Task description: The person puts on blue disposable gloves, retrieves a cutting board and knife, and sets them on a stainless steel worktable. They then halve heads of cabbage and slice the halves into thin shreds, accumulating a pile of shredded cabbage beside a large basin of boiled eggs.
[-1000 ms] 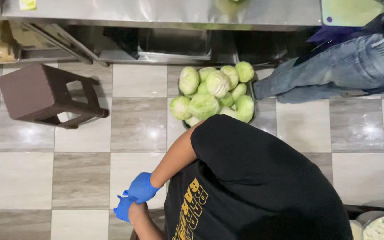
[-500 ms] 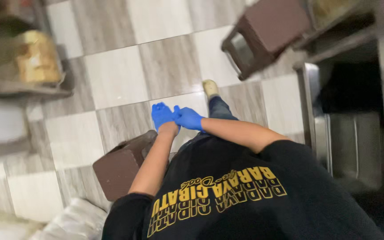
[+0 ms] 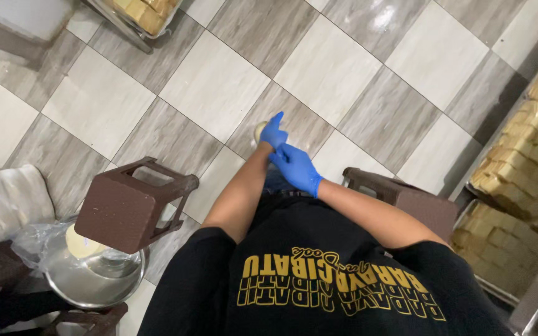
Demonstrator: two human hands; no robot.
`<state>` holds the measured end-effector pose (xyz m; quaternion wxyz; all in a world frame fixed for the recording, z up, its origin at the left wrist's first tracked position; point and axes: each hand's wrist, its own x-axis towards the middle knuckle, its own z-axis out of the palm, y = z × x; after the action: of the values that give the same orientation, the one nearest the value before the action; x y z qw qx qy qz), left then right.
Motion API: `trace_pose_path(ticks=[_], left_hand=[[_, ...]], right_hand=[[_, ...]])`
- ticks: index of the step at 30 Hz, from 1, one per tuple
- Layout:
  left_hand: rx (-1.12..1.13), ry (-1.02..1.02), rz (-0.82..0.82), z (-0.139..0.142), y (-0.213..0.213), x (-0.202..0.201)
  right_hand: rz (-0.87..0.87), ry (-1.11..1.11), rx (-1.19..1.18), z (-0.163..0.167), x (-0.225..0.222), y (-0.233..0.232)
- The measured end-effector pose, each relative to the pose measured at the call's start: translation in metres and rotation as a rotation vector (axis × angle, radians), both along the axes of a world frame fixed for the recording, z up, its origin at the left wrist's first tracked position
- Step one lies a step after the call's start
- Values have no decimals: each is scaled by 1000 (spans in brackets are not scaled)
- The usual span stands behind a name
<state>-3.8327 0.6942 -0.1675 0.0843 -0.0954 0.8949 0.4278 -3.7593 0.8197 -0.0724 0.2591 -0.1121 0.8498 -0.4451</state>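
Looking straight down at myself here, both hands out in front of my black shirt (image 3: 344, 280), over the checkered tile floor (image 3: 325, 62). Both are in blue gloves. My left hand (image 3: 273, 132) is the farther one, fingers pointing up and away, and my right hand (image 3: 297, 168) sits against its wrist, fingers curled around the cuff of the left glove like it's pinching the edge. Can't tell exactly how much of the cuff is pinched, the hands overlap. Neither hand holds anything else. My shoe (image 3: 260, 131) peeks out on the floor just under the left hand.

A brown plastic stool (image 3: 133, 202) stands near my left arm, and a second brown stool (image 3: 406, 199) is just beside my right forearm. By the lower left edge of the floor there's a metal bowl (image 3: 91, 277) with something pale in it under clear plastic wrap. Trays of bread (image 3: 524, 180) are stacked along the right edge.
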Motion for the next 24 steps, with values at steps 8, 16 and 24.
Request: trace_pose_path(ticks=[8, 16, 24], left_hand=[[392, 9, 241, 17, 26, -232], [282, -85, 241, -2, 72, -365], [672, -395, 438, 17, 136, -564]], right_hand=[[-281, 159, -468, -13, -210, 13], [-655, -204, -821, -15, -354, 35], [-424, -254, -926, 1, -564, 101]])
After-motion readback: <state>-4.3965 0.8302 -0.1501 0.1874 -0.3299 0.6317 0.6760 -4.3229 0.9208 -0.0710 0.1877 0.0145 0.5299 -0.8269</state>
